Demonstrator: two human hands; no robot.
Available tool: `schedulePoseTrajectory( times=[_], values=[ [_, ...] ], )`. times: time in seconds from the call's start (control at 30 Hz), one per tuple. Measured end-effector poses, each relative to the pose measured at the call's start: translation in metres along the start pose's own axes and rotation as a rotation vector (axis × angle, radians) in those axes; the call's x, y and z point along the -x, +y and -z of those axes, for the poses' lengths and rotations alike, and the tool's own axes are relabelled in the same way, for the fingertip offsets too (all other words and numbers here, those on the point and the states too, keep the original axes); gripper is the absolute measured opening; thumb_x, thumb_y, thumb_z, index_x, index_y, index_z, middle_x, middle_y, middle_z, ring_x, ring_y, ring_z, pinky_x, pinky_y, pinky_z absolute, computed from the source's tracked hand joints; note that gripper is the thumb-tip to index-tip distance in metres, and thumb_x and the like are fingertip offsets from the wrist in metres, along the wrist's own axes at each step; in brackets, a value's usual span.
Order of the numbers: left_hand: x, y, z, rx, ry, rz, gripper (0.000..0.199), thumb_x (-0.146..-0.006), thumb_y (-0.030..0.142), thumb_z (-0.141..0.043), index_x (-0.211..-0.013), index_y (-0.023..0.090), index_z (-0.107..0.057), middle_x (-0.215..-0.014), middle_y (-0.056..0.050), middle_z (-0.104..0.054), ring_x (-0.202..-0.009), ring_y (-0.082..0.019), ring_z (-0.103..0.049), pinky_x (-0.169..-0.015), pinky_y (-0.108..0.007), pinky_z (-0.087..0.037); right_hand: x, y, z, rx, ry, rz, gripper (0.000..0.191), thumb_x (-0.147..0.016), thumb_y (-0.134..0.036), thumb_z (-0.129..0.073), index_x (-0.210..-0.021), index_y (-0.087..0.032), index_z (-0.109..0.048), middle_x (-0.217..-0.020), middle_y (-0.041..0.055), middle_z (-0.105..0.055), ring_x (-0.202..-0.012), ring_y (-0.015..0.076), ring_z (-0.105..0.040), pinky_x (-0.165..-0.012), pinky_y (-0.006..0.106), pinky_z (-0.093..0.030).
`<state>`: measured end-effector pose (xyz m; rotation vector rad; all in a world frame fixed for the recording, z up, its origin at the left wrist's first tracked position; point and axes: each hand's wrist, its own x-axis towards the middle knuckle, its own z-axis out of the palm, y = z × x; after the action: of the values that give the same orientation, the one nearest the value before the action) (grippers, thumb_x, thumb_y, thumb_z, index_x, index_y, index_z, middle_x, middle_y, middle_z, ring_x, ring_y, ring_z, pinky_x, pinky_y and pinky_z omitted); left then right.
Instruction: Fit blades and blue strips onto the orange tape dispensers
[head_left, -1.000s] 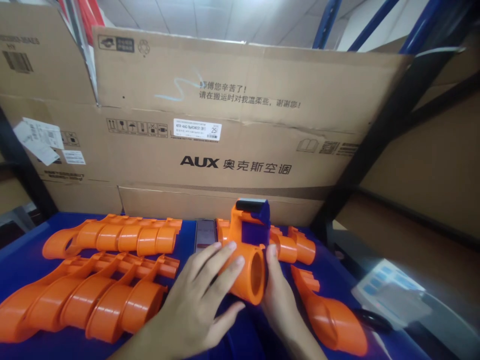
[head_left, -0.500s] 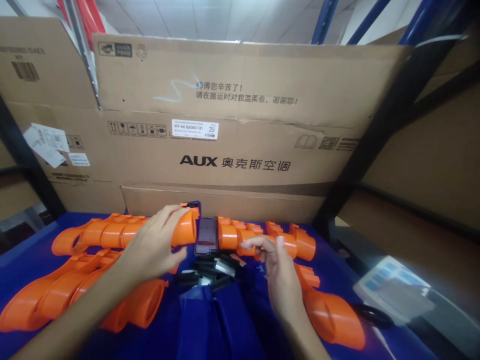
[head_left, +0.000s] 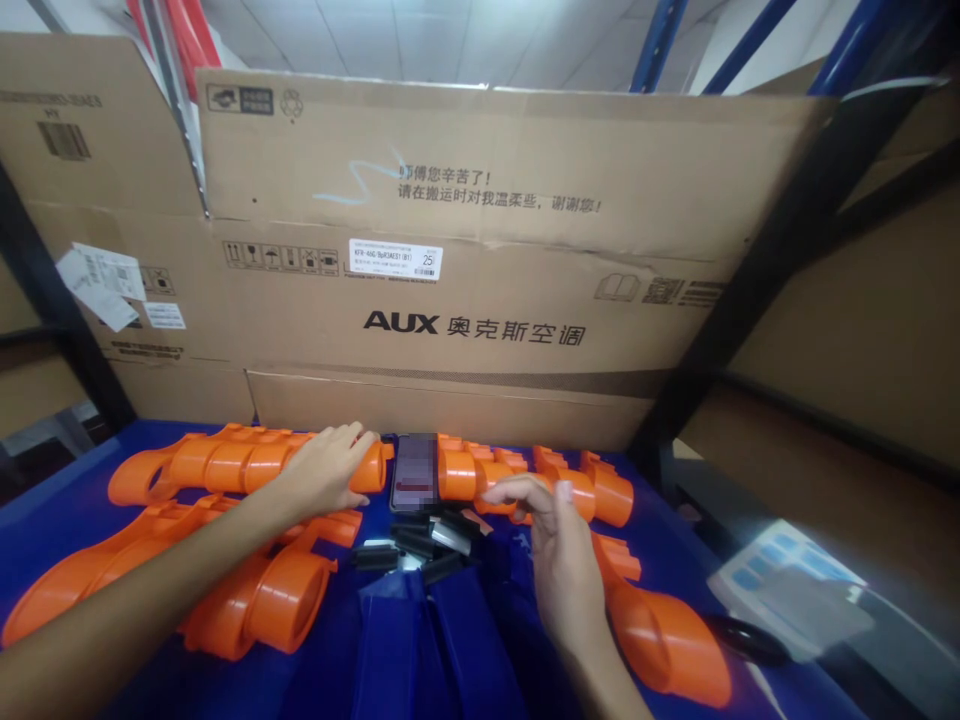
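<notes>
A glossy orange ring-shaped part [head_left: 373,468] is seen at the right end of the back-left row of orange parts [head_left: 229,468], on the blue surface [head_left: 345,655], just left of the phone [head_left: 411,475]. Its smooth, rounded wall is turned toward the camera, and a small tab is shown at its upper right. Its left side is covered by the left hand [head_left: 322,470], so the join with the next part cannot be made out. Several parts of the front-left row [head_left: 289,600] are hidden by the left forearm, the phone's screen is partly pixelated, and the white device [head_left: 787,585] at far right is blurred. The left arm is stretched in from the lower left, palm down, with fingers laid over the top and the thumb held apart below them; whether the part is being clamped cannot be told. The right hand [head_left: 566,570] is held empty, fingers loosely curled and thumb raised apart, in front of the back-right row [head_left: 570,490], near the black-and-white pieces [head_left: 427,540].
</notes>
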<state>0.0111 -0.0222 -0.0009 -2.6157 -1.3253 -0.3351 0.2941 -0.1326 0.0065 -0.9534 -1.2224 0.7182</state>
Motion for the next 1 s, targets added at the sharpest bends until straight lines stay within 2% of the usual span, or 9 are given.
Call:
schedulePoseTrajectory(
  times=[0.13, 0.27, 0.4, 0.47, 0.53, 0.6, 0.73, 0.9, 1.0],
  values=[
    [-0.008, 0.002, -0.004, -0.030, -0.015, 0.030, 0.072, -0.070, 0.039, -0.082, -0.131, 0.019, -0.051, -0.120, -0.016, -0.061, -0.108, -0.038, -0.061, -0.092, -0.049, -0.047, -0.001, 0.002, 0.002, 0.012, -0.005, 0.037, 0.065, -0.106, -0.059, -0.025, -0.081, -0.024, -0.075, -0.085, 0.0041, -0.068, -0.089, 0.0244, -0.057, -0.080, 0.035, -0.037],
    [-0.014, 0.005, -0.006, -0.036, -0.049, 0.034, 0.078, -0.062, 0.038, -0.088, -0.130, 0.019, -0.053, -0.120, -0.016, -0.060, -0.109, -0.038, -0.060, -0.093, -0.048, -0.046, -0.001, 0.000, 0.001, 0.012, -0.014, 0.033, 0.067, -0.106, -0.060, -0.024, -0.080, -0.024, -0.075, -0.085, 0.0043, -0.068, -0.090, 0.0248, -0.057, -0.082, 0.035, -0.037],
    [-0.015, 0.002, -0.003, -0.001, -0.089, 0.033, 0.091, -0.064, 0.058, -0.083, -0.141, 0.022, -0.050, -0.128, -0.016, -0.059, -0.117, -0.039, -0.058, -0.100, -0.048, -0.042, -0.002, -0.002, 0.001, -0.023, -0.009, 0.002, 0.069, -0.105, -0.062, -0.024, -0.079, -0.024, -0.076, -0.085, 0.0045, -0.069, -0.089, 0.0245, -0.057, -0.083, 0.035, -0.038],
    [-0.012, -0.006, 0.000, 0.026, -0.111, 0.040, 0.102, -0.064, 0.070, -0.076, -0.149, 0.023, -0.045, -0.132, -0.017, -0.059, -0.120, -0.039, -0.056, -0.101, -0.049, -0.042, -0.002, -0.004, 0.001, -0.077, -0.015, -0.042, 0.069, -0.105, -0.062, -0.025, -0.078, -0.024, -0.076, -0.084, 0.0045, -0.069, -0.088, 0.0241, -0.057, -0.083, 0.035, -0.040],
    [-0.008, -0.019, 0.005, 0.052, -0.133, 0.049, 0.109, -0.063, 0.075, -0.073, -0.154, 0.024, -0.040, -0.133, -0.016, -0.060, -0.121, -0.040, -0.057, -0.101, -0.050, -0.042, -0.002, -0.006, 0.002, -0.130, -0.016, -0.083, 0.068, -0.105, -0.061, -0.025, -0.079, -0.024, -0.076, -0.084, 0.0045, -0.070, -0.086, 0.0236, -0.057, -0.082, 0.034, -0.041],
    [-0.004, -0.034, 0.010, 0.077, -0.157, 0.053, 0.110, -0.062, 0.072, -0.075, -0.155, 0.027, -0.039, -0.134, -0.016, -0.062, -0.121, -0.040, -0.057, -0.100, -0.050, -0.043, -0.002, -0.009, 0.002, -0.156, -0.009, -0.100, 0.067, -0.104, -0.062, -0.026, -0.080, -0.025, -0.076, -0.084, 0.0047, -0.071, -0.085, 0.0237, -0.057, -0.081, 0.034, -0.042],
    [0.005, -0.057, 0.010, 0.149, -0.198, 0.019, 0.101, -0.060, 0.047, -0.081, -0.153, 0.031, -0.043, -0.134, -0.012, -0.065, -0.120, -0.039, -0.060, -0.100, -0.050, -0.043, -0.002, -0.011, 0.002, -0.156, 0.002, -0.112, 0.066, -0.103, -0.063, -0.027, -0.080, -0.025, -0.076, -0.083, 0.0052, -0.071, -0.086, 0.0246, -0.058, -0.082, 0.035, -0.043],
    [0.009, -0.058, 0.004, 0.163, -0.174, 0.011, 0.087, -0.059, 0.038, -0.079, -0.143, 0.032, -0.055, -0.119, -0.010, -0.071, -0.109, -0.038, -0.065, -0.095, -0.049, -0.046, -0.003, -0.006, 0.002, -0.143, 0.014, -0.107, 0.065, -0.103, -0.063, -0.028, -0.079, -0.025, -0.075, -0.083, 0.0053, -0.071, -0.086, 0.0248, -0.059, -0.083, 0.036, -0.043],
    [0.009, -0.055, 0.011, 0.175, -0.147, 0.003, 0.083, -0.063, 0.035, -0.075, -0.143, 0.031, -0.054, -0.123, -0.009, -0.069, -0.113, -0.037, -0.062, -0.099, -0.048, -0.045, -0.004, -0.005, 0.001, -0.149, 0.018, -0.094, 0.064, -0.104, -0.061, -0.029, -0.079, -0.024, -0.075, -0.084, 0.0055, -0.071, -0.086, 0.0242, -0.058, -0.082, 0.035, -0.043]
  ],
)
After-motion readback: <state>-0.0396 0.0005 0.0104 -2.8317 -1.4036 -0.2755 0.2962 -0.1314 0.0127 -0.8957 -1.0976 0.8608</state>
